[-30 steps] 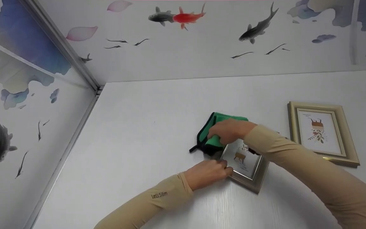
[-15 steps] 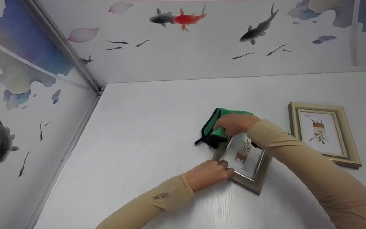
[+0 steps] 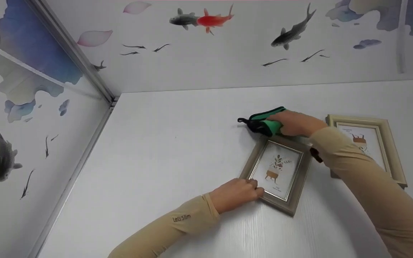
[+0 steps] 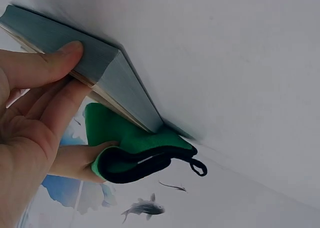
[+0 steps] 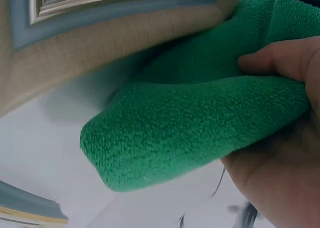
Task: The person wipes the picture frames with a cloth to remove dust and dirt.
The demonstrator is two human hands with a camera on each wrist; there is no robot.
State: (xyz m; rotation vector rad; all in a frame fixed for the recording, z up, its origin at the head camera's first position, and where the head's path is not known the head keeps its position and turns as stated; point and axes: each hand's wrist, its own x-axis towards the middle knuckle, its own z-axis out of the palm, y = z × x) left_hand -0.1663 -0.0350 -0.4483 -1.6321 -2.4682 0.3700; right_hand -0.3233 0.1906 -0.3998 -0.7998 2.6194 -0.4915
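Note:
A picture frame (image 3: 304, 172) with a plant-and-stool print lies tilted against the white panel. My left hand (image 3: 235, 195) grips its lower left edge; in the left wrist view the thumb presses the blue-grey side of the frame (image 4: 127, 85) and the fingers bend over its front. At the frame's top edge, my right hand (image 3: 296, 122) holds a folded green cloth (image 3: 274, 127) with black trim and a small loop. The right wrist view shows the fluffy cloth (image 5: 185, 133) pinched under the thumb, touching the frame's edge.
A second, cream-gold picture frame (image 3: 389, 150) is to the right, partly covered by the right sleeve (image 3: 357, 168). White walls with painted fish (image 3: 292, 32) rise at the back and left. A metal corner rail (image 3: 74, 50) runs along the left.
My right hand has moved up and right with the cloth, from the frame's upper left corner to its top edge, uncovering the print. My left hand keeps its grip in place.

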